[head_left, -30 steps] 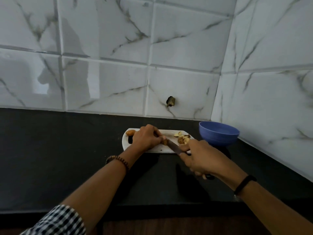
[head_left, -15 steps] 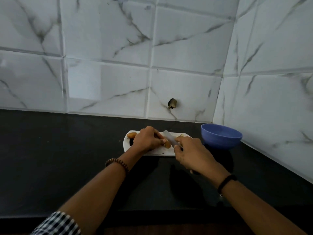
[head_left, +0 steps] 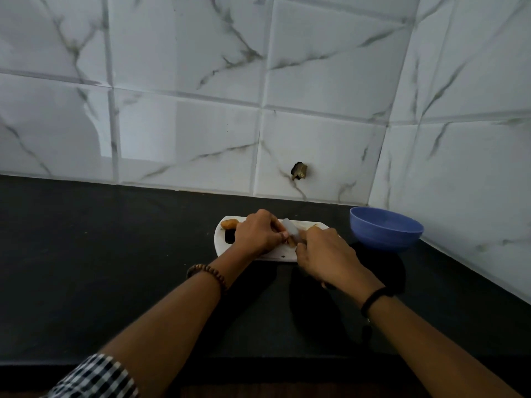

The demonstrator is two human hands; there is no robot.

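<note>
At nine o'clock on the white cutting board, one whole brown piece lies untouched beside the board's hanging hole, so I judge that one has yet to be cut. Just to its right, my left hand sits over the middle of the board. Its fingers are curled down, and thumb and fingertips pinch the tan piece I am cutting, which rests near the board's centre. The knife stands across that piece, close against my left fingertips, with its tip toward twelve o'clock. My right hand is wrapped tight round the handle at four o'clock of the board, knuckles up, and the handle is mostly hidden inside my fist. That hand covers the board's three o'clock end, so I cannot tell how many cut bits lie there. Only a thin tan sliver peeks out past my knuckles. Off the board at three o'clock, near it but not touching, the blue bowl stands on the black counter. What I can see of its inside is bare blue. I reckon I am about midway: this piece is under the blade, one whole piece remains, and nothing seems to have gone into the bowl yet.
</note>
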